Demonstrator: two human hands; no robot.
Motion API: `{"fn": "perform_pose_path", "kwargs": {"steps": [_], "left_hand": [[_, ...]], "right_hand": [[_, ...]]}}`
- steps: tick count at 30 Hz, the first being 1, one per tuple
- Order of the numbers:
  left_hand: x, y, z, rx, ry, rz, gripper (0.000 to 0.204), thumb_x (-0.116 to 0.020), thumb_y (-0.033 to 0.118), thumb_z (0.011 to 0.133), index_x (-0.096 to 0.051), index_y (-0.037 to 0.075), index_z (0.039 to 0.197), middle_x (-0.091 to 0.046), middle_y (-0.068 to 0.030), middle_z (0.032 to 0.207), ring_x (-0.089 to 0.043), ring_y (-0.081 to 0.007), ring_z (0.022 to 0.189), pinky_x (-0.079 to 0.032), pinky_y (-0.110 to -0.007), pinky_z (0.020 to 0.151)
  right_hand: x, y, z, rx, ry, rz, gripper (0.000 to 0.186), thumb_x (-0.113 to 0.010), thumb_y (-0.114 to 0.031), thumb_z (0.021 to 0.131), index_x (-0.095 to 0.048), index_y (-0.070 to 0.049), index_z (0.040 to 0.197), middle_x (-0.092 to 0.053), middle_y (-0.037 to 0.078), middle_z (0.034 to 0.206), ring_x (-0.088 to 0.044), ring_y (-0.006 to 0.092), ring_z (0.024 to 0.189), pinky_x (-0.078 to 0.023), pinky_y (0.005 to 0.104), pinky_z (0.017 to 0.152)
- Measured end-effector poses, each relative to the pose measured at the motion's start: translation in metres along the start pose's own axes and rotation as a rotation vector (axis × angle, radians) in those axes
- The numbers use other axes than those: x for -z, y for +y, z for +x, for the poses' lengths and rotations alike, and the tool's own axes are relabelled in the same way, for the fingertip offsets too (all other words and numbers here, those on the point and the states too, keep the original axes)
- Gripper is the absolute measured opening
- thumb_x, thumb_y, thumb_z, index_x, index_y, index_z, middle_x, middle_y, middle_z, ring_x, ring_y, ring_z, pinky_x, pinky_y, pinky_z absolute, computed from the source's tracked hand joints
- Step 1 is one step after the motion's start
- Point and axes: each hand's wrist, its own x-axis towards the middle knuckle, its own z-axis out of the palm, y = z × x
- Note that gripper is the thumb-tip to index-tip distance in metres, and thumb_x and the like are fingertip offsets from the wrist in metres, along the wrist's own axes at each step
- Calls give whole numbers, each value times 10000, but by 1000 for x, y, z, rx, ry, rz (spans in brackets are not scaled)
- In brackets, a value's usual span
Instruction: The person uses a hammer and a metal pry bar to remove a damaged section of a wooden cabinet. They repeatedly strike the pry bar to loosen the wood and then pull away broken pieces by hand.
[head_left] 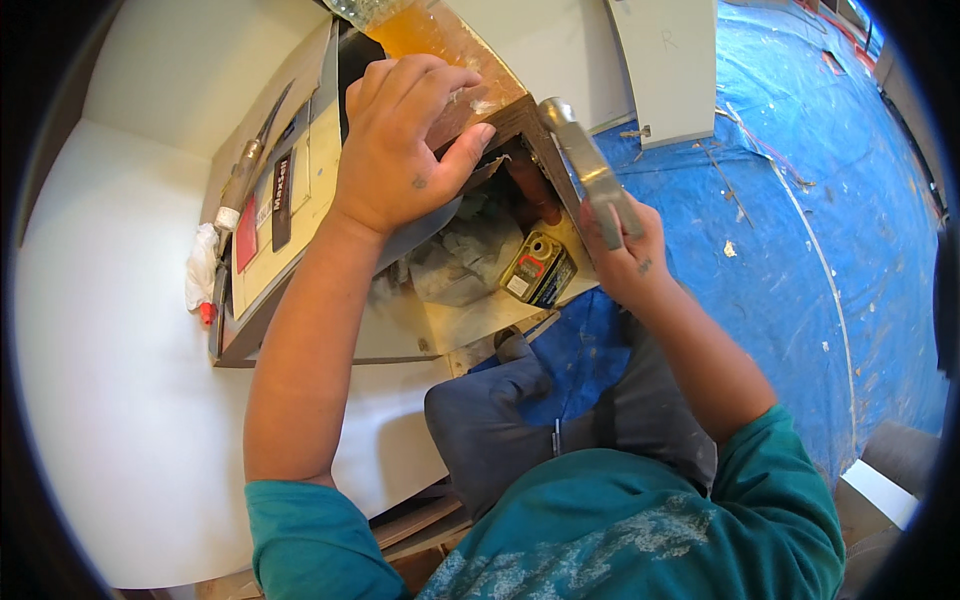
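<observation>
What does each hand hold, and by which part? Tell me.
The right hand grips a metal hammer low on its handle, head up. The left hand presses on the wooden block, fingers over its edge.

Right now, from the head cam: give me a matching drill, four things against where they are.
Things:
1. left hand
2. right hand
3. small yellow-and-black can
4. white rag

Places:
A. inside the open box, on pale cloth
B. gripping a metal hammer
C. on the white board, left of the box
D. pressed on the wooden block

Pairs: 1-D, 2-B, 3-A, 4-C
</observation>
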Motion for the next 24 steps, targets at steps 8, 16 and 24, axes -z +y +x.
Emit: {"fn": "perform_pose_path", "kwargs": {"steps": [8, 16, 24], "left_hand": [[4, 6, -1, 13, -22, -9, 387, -792, 178, 804, -667, 93, 1160, -655, -94, 1121, -571, -333, 1068, -441, -419, 970], [-3, 1, -2, 11, 8, 7, 387, -798, 218, 790, -682, 134, 1149, -656, -57, 1122, -578, -297, 1062, -428, -416, 961], [-1, 8, 7, -49, -27, 62, 392, -792, 193, 772, -714, 157, 1155, -671, -50, 1141, -585, -289, 1069, -422, -400, 958]], "right_hand": [[0, -2, -5, 2, 18, -22, 207, -546, -187, 1072, -629, -6, 1013, -510, 70, 688, -468, 132, 643, -432, 320, 608], [-2, -9, -8, -241, -20, 96, 248, -542, -226, 1089, -617, -3, 1008, -494, 49, 684, -442, 119, 623, -408, 332, 565], [-5, 21, -80, -434, 31, 428, 288, -557, -288, 1095, -550, -69, 907, -466, -24, 666, -430, 67, 575, -363, 259, 521]]}}
